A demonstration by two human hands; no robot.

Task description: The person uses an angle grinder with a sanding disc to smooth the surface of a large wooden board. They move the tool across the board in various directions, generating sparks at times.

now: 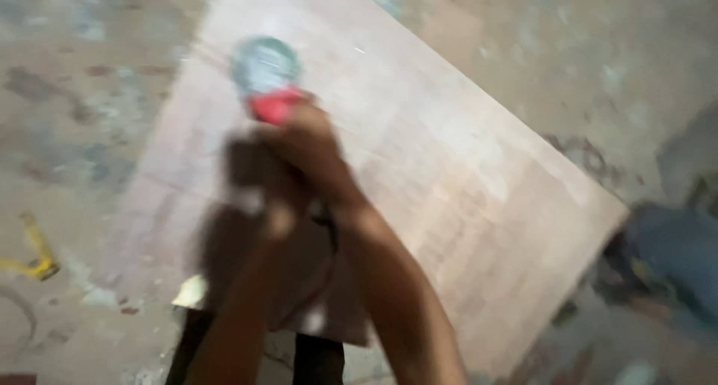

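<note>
Both hands closed on a power tool over a plywood board

Right hand and left hand each keep a closed grip on the red-bodied tool, its disc at 11 o'clock on the board; motion blur suggests unsteady control, risking slip or gouging

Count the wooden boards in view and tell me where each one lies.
1. A single large wooden board lies flat on the floor, under both hands' power tool. Blur may hide others.

2 bare forearms, sleeveless; dark trouser legs below.
</note>
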